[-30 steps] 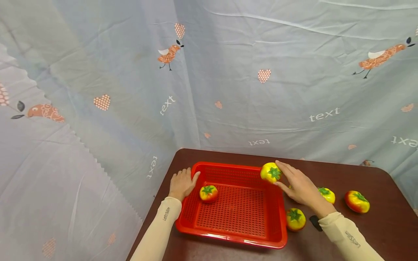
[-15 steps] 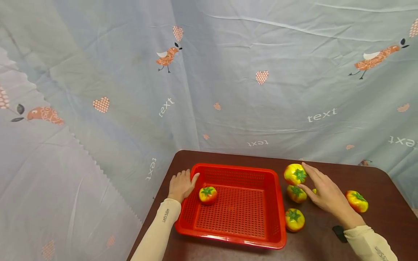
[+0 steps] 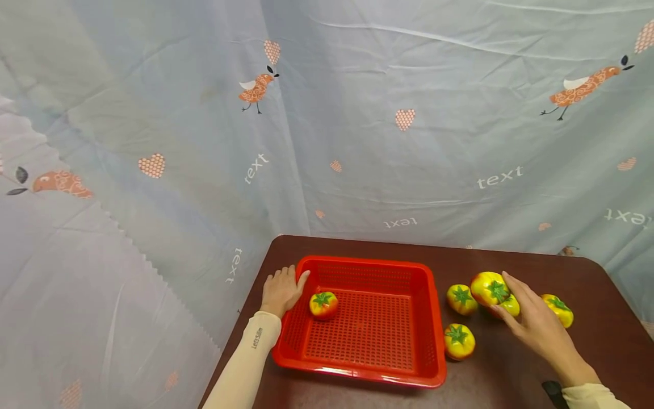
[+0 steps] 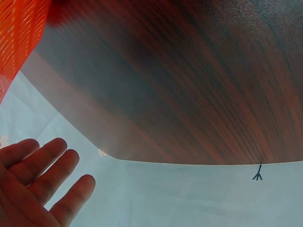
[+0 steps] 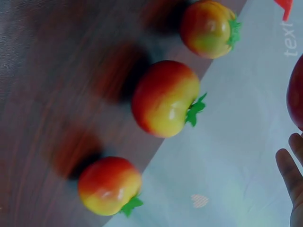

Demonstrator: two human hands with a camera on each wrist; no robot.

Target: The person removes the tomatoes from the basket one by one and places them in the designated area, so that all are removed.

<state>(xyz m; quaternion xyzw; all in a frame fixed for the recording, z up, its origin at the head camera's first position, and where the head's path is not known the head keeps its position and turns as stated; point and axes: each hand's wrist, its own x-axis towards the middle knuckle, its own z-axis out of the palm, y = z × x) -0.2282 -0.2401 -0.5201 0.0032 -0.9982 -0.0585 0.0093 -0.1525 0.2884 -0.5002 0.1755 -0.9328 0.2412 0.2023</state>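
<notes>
My right hand (image 3: 536, 329) pinches a red-and-yellow tomato (image 3: 487, 287) with a green leaf top, thumb on one side and fingers on the other. In the head view it overlaps another tomato (image 3: 511, 307) behind it. The right wrist view catches only an edge of the held tomato (image 5: 296, 94), above my fingertips (image 5: 286, 165). My left hand (image 3: 281, 291) lies at the left rim of a red plastic basket (image 3: 357, 261), fingers straight and thumb along the rim. A single tomato (image 3: 323, 305) sits inside the basket, towards its left.
Right of the basket, more tomatoes stand on the dark wooden table (image 3: 398, 395): one at the back (image 3: 462, 299), a nearer one (image 3: 459, 342) by the basket wall, and one farther right (image 3: 558, 311). A patterned curtain (image 3: 357, 113) hangs behind the table.
My right hand has carried the tomato from over the basket's right rim rightward, then lower, over the loose tomatoes. My left hand and the basket stay in place.
</notes>
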